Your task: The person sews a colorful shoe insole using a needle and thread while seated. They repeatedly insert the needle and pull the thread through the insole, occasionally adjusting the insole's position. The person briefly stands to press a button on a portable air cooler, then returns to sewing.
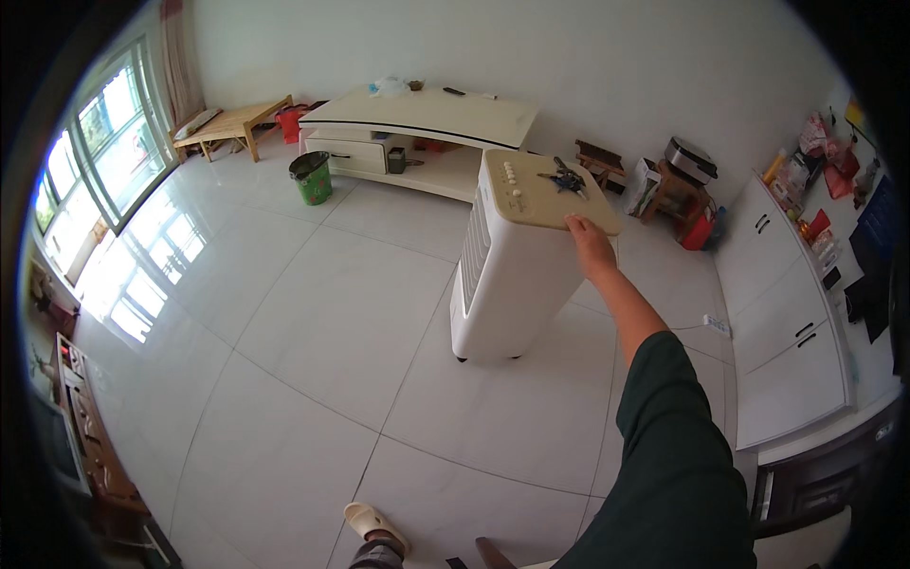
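Observation:
A white portable air cooler (pixel 526 284) with a beige top panel stands upright on the tiled floor ahead of me, on small casters. My right hand (pixel 592 245) reaches out from a dark green sleeve and holds the near edge of that panel, its fingertips over the rim. What the rest of the fingers do behind the edge is hidden. Beyond the hand, a bunch of keys (pixel 566 181) lies on the panel, apart from my fingers. Round white knobs (pixel 510 174) run along the panel's left side. My left hand is out of view.
A cream TV stand (pixel 426 114) is behind the cooler, a green bucket (pixel 313 181) by its left end. White cabinets (pixel 775 299) line the right side, with a power strip (pixel 716 325) on the floor before them. My slippered foot (pixel 371 521) shows below.

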A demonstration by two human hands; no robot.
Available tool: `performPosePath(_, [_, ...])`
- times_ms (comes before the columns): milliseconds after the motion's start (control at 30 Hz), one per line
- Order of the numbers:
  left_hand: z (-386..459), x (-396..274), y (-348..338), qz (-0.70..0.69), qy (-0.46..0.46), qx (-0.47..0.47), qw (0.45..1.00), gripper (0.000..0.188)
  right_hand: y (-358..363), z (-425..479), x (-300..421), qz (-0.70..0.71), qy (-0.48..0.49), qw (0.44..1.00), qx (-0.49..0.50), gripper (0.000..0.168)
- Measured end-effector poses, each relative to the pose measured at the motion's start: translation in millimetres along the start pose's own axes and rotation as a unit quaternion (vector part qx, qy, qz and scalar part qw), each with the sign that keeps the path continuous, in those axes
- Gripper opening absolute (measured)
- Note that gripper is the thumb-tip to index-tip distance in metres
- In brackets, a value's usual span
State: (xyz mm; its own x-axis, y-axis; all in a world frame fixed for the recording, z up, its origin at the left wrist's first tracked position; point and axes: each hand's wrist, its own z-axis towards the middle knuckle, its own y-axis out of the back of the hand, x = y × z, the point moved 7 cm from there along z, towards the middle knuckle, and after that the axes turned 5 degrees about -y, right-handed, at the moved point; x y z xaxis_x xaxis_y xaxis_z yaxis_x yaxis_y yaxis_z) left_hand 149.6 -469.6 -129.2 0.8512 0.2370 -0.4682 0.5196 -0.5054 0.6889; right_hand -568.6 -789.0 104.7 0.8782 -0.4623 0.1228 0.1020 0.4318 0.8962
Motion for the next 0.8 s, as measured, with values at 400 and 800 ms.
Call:
performPosePath(400, [-6.2,8.3,-1.0,-0.011,0.027,0.009,1.000,0.035,-2.4,-14.3,28.4,-0.005,0.036,0.999,0.008,0.052])
performPosePath(800, [-17.1,20.5,-2.9,-0.025,0.044,0.017,0.999,0.035,11.9,-29.6,19.6,0.007,0.019,1.000,0.019,0.049])
